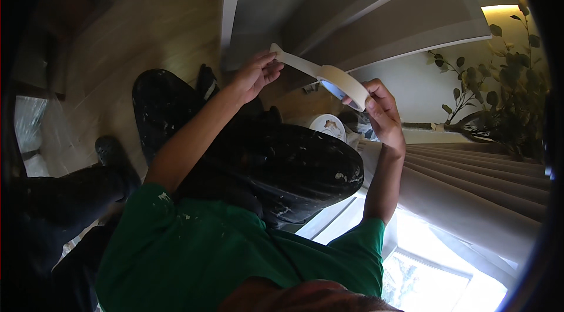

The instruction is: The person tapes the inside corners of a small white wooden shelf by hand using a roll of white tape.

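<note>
In my right hand (385, 113) is a roll of cream masking tape (351, 84), its fingers wrapped round the ring's right side with the thumb outside. A length of tape (299, 64) runs pulled out from the roll toward the upper left. My left hand (256, 77) pinches the free end between thumb and fingertips. The strip hangs taut in the air between both hands, in front of a grey panelled piece with white edges (388, 18). Whether the strip touches that piece, I cannot tell.
My knees (294, 165) are bent below my hands, in dark paint-specked trousers. A white round container (329, 126) stands beyond them. At right are a leafy plant (511, 77) and a pale curtain (458, 194). Another person's dark-clad leg (64, 206) is at left.
</note>
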`<state>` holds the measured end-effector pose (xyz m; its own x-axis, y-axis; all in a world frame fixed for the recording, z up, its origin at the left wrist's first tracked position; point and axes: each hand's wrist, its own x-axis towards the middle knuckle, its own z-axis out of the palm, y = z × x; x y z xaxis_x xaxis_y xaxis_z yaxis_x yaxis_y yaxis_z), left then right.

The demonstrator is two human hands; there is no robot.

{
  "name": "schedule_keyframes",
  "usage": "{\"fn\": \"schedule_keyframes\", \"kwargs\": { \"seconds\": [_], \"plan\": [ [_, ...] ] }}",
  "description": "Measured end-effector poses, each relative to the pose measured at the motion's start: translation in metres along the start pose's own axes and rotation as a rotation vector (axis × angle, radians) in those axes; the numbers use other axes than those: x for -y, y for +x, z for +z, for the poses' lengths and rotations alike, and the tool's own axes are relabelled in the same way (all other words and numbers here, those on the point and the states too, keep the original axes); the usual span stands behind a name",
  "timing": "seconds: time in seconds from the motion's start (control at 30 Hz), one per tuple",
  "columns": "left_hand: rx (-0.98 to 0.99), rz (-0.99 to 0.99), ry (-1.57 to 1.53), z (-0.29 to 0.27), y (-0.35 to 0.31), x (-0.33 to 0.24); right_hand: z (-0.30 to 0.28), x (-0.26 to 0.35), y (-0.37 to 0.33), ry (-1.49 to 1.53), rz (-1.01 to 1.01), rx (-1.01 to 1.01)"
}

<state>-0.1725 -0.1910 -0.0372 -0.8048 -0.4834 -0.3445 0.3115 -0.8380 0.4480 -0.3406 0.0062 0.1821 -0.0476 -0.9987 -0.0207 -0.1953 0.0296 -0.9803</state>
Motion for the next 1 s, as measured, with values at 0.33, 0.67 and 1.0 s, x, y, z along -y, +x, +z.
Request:
{"fn": "schedule_keyframes", "kwargs": {
  "seconds": [0.33,0.67,1.0],
  "plan": [
    [-0.383,0.044,0.17,-0.042,0.085,0.027,0.023,-0.038,-0.008,-0.366,0.2,0.12],
    [-0.351,-0.082,0.194,-0.087,0.147,0.062,0.03,-0.061,-0.02,-0.575,0.23,0.017],
    [-0.271,0.075,0.126,-0.067,0.132,0.061,0.035,-0.055,-0.02,-0.659,0.211,0.146]
  ]
}}
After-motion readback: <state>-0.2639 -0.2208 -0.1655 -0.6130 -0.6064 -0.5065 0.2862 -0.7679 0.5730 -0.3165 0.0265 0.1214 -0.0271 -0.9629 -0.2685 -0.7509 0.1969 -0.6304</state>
